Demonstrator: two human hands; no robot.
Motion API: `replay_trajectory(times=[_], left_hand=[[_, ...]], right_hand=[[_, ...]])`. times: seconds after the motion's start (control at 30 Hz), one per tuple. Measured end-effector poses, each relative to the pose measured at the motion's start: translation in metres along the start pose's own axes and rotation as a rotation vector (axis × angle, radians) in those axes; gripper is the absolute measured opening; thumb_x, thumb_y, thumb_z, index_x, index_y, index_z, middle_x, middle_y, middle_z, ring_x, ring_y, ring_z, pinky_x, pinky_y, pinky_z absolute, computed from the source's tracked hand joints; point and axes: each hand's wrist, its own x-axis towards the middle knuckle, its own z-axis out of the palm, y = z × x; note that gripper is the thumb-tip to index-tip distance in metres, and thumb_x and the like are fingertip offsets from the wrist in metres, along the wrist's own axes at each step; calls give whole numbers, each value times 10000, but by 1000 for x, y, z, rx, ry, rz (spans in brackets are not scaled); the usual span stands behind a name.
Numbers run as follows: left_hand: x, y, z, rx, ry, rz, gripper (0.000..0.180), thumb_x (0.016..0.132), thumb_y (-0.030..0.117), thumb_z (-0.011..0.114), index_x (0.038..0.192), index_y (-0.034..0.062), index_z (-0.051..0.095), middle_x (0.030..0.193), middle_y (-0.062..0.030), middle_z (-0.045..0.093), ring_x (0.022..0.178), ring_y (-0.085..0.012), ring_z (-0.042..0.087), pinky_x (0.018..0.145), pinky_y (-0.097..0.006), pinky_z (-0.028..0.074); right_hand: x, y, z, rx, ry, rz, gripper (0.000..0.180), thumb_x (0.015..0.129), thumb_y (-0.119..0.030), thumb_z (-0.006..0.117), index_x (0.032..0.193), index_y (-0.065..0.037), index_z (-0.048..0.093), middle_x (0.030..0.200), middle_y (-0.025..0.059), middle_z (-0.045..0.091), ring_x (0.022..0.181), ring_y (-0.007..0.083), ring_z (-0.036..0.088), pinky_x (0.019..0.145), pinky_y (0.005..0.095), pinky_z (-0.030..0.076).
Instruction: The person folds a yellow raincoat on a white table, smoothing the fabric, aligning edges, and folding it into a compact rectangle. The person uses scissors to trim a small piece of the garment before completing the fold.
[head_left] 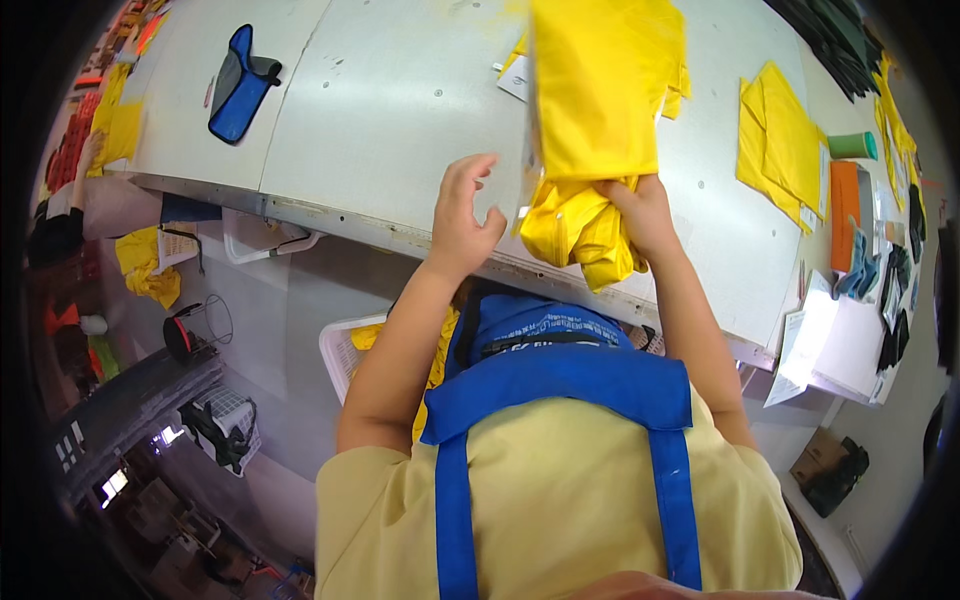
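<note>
The pale table (370, 120) is the largest thing, and it goes across the whole upper part of the view. Above its near edge is the yellow cloth (595, 90): the upper part is flat and smooth, while the lower part is gathered in a loose bunch. At the right side of the table lies a folded yellow pile (780, 140).

Below the table, partly behind the left forearm, stands a white basket (333, 362), and in it there is crumpled yellow fabric (368, 337). Farther to the left, just under the table edge, is a white bin (237, 240); a dark strip runs along its side, and I cannot tell what it contains. Lower down is a white lattice crate (241, 408), with a black item (222, 436) lying over it. A cardboard box (822, 457) is at the lower right; its inside I cannot see.

On the table's left part lies a blue and grey pouch (240, 95). An orange box (846, 200) is at the far right. The right hand (642, 215) is grasping the bunched part of the cloth; the left hand (466, 215) is released, with fingers curved and apart from the cloth. The smallest is a green cylinder (852, 146), lying near the orange box.
</note>
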Motion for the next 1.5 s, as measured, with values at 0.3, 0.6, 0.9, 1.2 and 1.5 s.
replay_trajectory(times=[0.3, 0.6, 0.9, 1.2, 1.5], left_hand=[[33, 24, 54, -497, 381, -297, 664, 827, 170, 670, 1408, 100, 358, 1253, -158, 562, 1116, -282, 579, 919, -329, 462], [30, 36, 65, -657, 171, -340, 431, 887, 165, 578, 1299, 65, 502, 1107, -139, 650, 1013, -218, 627, 867, -298, 471], [11, 54, 85, -782, 195, -422, 400, 870, 66, 546, 1262, 9, 488, 1045, -145, 621, 1031, -220, 589, 890, -344, 459], [-19, 19, 60, -1926, -39, -668, 481, 851, 159, 569, 1279, 101, 359, 1231, -111, 460, 1163, -225, 486, 987, -382, 409], [6, 33, 75, -1342, -40, -808, 693, 832, 252, 695, 1349, 39, 286, 1341, -100, 411, 1197, -201, 460, 1012, -327, 372]], right_hand=[[-3, -11, 5, 190, 52, -86, 621, 801, -100, 614, 1338, 12, 324, 1200, 136, 531, 1069, 217, 533, 913, 303, 426], [-5, -27, -6, 171, 157, -4, 500, 836, -93, 587, 1288, 40, 418, 1192, 143, 568, 1054, 235, 573, 879, 302, 457], [48, 13, -35, 3, 254, -128, 462, 859, -133, 586, 1288, -12, 465, 1220, 115, 568, 1083, 230, 562, 902, 310, 447], [54, 61, 3, 76, 186, -253, 563, 887, -268, 571, 1364, -28, 394, 1392, 153, 428, 1293, 273, 392, 1037, 330, 332], [42, 41, -9, -875, 122, -468, 563, 840, -232, 610, 1354, -101, 423, 1390, 137, 427, 1277, 306, 398, 1026, 355, 353]])
